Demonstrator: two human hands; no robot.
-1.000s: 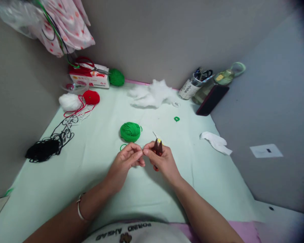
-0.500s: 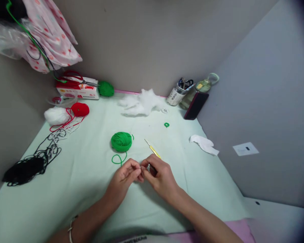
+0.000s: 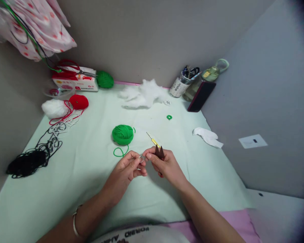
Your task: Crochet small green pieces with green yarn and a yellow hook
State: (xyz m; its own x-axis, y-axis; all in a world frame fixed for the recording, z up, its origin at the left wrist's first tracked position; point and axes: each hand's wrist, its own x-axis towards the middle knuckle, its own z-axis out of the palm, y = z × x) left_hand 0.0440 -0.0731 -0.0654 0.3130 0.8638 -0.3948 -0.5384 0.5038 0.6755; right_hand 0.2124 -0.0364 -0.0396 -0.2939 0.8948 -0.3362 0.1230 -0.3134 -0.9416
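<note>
Fingers of my left hand [image 3: 126,170] pinch a small silvery ring [image 3: 141,158]. Just right of it, my right hand [image 3: 168,167] is closed, its thumb and forefinger tips close against the ring; I cannot tell whether they touch it. Held within that right hand are small dark thread snips [image 3: 159,152], their two pointed blades sticking up and apart. A yellow-handled crochet hook [image 3: 153,139] lies on the cloth right beyond the right hand. Past the left hand rests a green yarn ball [image 3: 123,134], its loose strand looping towards the fingers.
White stuffing [image 3: 147,94] lies at the back, with a small green crocheted ring [image 3: 169,117] nearer. Right are a pen cup [image 3: 178,87], a bottle, a phone [image 3: 201,97] and white tissue [image 3: 207,137]. Left are black yarn [image 3: 27,162], white and red yarn, and scissors on a box [image 3: 76,82].
My hands have drawn slightly apart, and the silvery ring now shows between them. The snips' blades have come into sight in my right hand. The whole view has shifted a little.
</note>
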